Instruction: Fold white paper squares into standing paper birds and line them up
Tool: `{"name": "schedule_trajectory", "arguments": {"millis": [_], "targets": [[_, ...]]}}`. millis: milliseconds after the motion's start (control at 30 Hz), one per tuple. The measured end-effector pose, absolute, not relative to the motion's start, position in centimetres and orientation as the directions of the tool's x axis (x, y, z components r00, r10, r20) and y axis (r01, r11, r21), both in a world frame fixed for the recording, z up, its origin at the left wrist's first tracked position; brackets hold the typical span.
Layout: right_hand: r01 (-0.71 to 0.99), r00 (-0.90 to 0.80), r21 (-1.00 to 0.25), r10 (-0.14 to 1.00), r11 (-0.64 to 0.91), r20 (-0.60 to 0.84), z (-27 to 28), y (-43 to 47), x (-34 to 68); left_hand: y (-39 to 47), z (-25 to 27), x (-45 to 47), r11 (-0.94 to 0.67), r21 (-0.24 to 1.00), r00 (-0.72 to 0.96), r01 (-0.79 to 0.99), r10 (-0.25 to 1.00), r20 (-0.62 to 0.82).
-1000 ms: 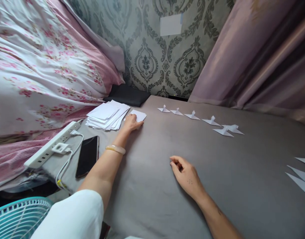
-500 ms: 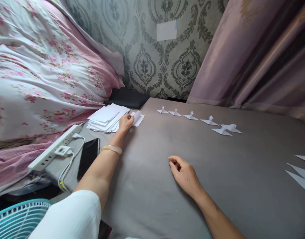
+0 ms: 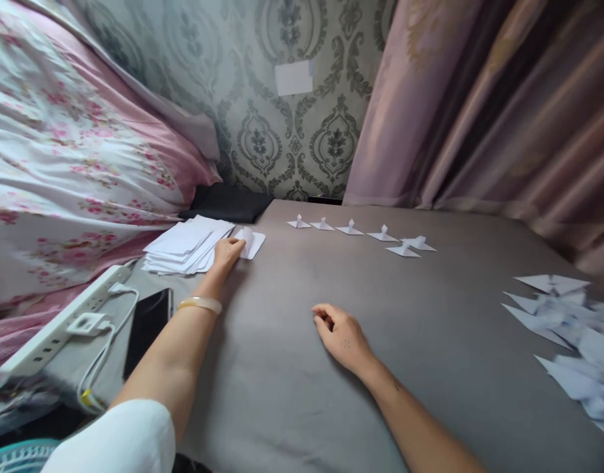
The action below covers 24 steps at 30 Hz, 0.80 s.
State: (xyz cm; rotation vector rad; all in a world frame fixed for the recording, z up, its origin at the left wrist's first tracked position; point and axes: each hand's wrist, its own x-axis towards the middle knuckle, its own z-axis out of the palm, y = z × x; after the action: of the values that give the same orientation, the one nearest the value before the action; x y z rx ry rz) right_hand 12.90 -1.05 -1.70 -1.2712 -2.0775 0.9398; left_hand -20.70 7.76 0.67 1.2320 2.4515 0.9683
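Observation:
My left hand (image 3: 228, 250), with a pale bangle on its wrist, pinches the edge of a white paper sheet (image 3: 245, 238). That sheet curls up over a small paper stack (image 3: 256, 246). Directly left of it lies a larger, uneven stack of white paper (image 3: 184, 243). My right hand (image 3: 340, 333) rests low over the grey cloth (image 3: 282, 368), its fingers curled in toward the thumb, and nothing shows in them. Beyond it, several folded white paper figures (image 3: 350, 228) stand in a row.
A heap of folded white papers (image 3: 572, 322) lies at the right. On the left are a black phone (image 3: 147, 328), a power strip (image 3: 65, 322) with cables, and floral bedding (image 3: 85, 144). A black folded item (image 3: 228, 202) lies at the back, near a pink curtain (image 3: 395, 118).
The view has swung right, bringing more of the folded paper heap into sight. My left hand stays at the small stack with the sheet; my right hand keeps its curled pose.

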Motion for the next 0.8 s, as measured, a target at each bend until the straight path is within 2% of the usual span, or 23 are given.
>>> {"name": "schedule_trajectory", "arguments": {"millis": [200,367,433,533,567,600,667,733,800], "targets": [[0.537,-0.413,-0.784,0.907,0.313,0.079,-1.4,-1.1,13.1,7.7,0.4,-18.3,0.364,0.615,-0.559,0.700,0.815,0.153],[0.504,-0.409,-0.805,0.908,0.312,0.096,-1.7,-1.2,13.1,7.0,1.7,-17.9,0.277,0.681,-0.536,0.678,0.820,0.201],[0.449,-0.395,-0.848,0.914,0.282,0.095,-2.0,-1.1,13.0,6.7,3.3,-17.6,0.225,0.730,-0.553,0.645,0.797,0.243],[0.276,-0.343,-0.951,0.938,0.142,0.040,-2.0,-0.6,13.2,5.8,5.9,-15.5,0.108,0.821,-0.536,0.560,0.803,0.260],[0.216,-0.318,-0.973,0.948,0.082,0.010,-1.7,-0.3,13.4,5.3,6.6,-14.4,0.051,0.868,-0.498,0.494,0.835,0.234],[0.165,-0.289,-0.986,0.957,0.031,-0.019,-1.3,0.0,13.7,4.7,7.0,-13.1,-0.046,0.965,-0.414,0.258,0.897,0.154],[0.045,-0.236,-0.997,0.969,-0.067,-0.076,0.1,0.6,14.6,3.5,7.0,-10.2,-0.076,0.984,-0.217,-0.160,0.975,0.040],[-0.156,-0.226,-0.972,0.965,-0.173,-0.136,1.5,1.1,15.6,2.4,6.1,-7.3,0.029,0.936,-0.057,-0.351,0.997,-0.052],[-0.271,-0.262,-0.924,0.944,-0.270,-0.199,2.5,1.5,16.6,1.7,4.8,-4.7,0.127,0.896,0.037,-0.426,0.992,-0.123]]}}
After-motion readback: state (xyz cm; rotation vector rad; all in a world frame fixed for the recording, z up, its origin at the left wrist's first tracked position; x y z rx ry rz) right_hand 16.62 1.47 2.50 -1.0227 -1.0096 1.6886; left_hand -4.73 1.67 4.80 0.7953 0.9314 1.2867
